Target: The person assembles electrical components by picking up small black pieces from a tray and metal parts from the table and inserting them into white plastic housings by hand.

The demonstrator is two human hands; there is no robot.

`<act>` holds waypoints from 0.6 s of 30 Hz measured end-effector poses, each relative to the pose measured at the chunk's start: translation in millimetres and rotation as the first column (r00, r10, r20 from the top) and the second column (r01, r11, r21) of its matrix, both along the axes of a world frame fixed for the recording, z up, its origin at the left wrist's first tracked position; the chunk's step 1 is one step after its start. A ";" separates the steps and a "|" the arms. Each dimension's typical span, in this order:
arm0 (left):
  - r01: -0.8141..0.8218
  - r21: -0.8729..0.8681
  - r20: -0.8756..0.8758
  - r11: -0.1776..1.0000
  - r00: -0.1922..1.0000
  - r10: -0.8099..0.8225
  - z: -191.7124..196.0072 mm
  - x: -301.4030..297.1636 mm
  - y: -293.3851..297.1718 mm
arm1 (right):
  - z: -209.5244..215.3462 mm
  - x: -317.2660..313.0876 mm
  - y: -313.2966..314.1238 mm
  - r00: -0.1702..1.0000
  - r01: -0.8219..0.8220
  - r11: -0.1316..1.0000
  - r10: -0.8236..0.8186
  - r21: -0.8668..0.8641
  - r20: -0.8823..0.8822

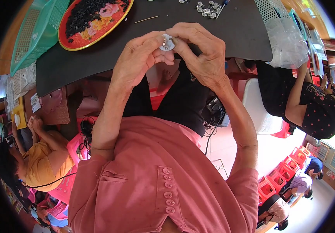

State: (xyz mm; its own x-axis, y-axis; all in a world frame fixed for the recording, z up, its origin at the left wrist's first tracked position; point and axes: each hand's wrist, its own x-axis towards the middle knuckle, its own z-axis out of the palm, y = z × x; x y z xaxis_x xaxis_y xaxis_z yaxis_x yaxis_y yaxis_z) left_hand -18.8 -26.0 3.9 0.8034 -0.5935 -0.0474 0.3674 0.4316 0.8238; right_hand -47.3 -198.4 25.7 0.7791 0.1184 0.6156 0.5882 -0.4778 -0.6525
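Note:
My left hand (134, 58) and my right hand (204, 50) are raised together at the near edge of a black table (237, 37). Between their fingertips sits a small round whitish disc (167, 44) with shiny metal bits on its face. The left thumb and fingers pinch its left side, while the right thumb and forefinger press at its upper right. What the metal bits are is too small to make out. Beyond the left hand lies a thin wooden stick (147, 19).
A red floral tray (78, 44) of small black pieces stands at the left, beside a green basket (29, 46). Clear pieces (209, 9) and a blue-handled tool (222, 7) lie at the far side. A plastic bag (289, 46) hangs at the right, near another person (311, 101).

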 end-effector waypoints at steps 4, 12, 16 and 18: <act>-0.017 -0.018 -0.023 1.000 1.000 0.017 1.0 -1.5 -1.7 | 0.8 -3.7 2.6 0.999 0.025 0.999 -0.026 0.022 0.020; -0.068 0.057 0.014 0.996 0.998 0.067 3.1 -6.0 -4.6 | 0.0 -6.8 3.7 0.994 0.051 0.983 -0.032 -0.178 0.106; -0.114 0.073 -0.031 0.991 0.993 0.117 5.7 -8.9 -6.0 | 0.8 -9.3 5.8 0.989 0.072 0.967 -0.039 -0.242 0.141; -0.079 0.062 -0.018 0.995 0.997 0.081 5.0 -7.4 -3.5 | 3.5 -11.4 7.1 0.992 0.090 0.963 -0.065 -0.255 0.104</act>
State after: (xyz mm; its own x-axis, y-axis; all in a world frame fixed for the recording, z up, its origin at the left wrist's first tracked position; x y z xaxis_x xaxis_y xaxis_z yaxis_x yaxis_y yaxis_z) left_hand -26.2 -29.5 8.9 0.8467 -0.5228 -0.0987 0.3511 0.4096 0.8420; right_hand -58.7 -191.3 29.3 0.7321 0.2249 0.6430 0.5957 -0.6692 -0.4442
